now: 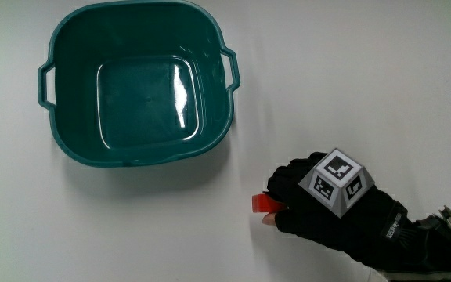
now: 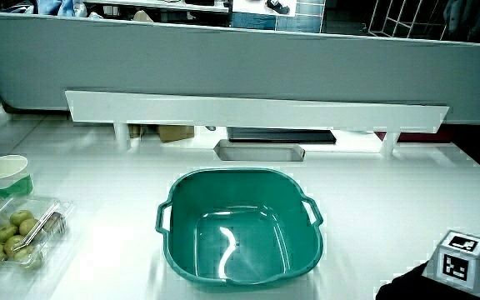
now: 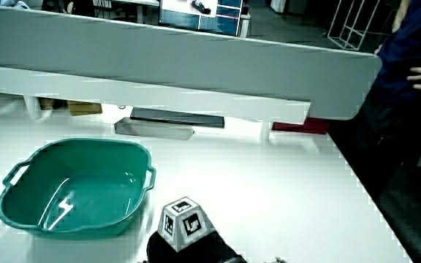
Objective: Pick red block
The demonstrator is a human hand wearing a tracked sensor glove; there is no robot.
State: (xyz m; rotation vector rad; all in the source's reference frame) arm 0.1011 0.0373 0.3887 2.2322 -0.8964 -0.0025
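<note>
One red block [image 1: 263, 204], mostly hidden under hand [image 1: 327, 215], orientation unclear.

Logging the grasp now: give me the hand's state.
Hand: fingers curled onto the red block on the table, nearer to the person than the teal basin.

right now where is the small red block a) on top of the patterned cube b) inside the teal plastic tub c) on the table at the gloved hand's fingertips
c, in the main view the small red block sits on the white table at the black gloved hand's fingertips; the teal plastic tub holds nothing.
</note>
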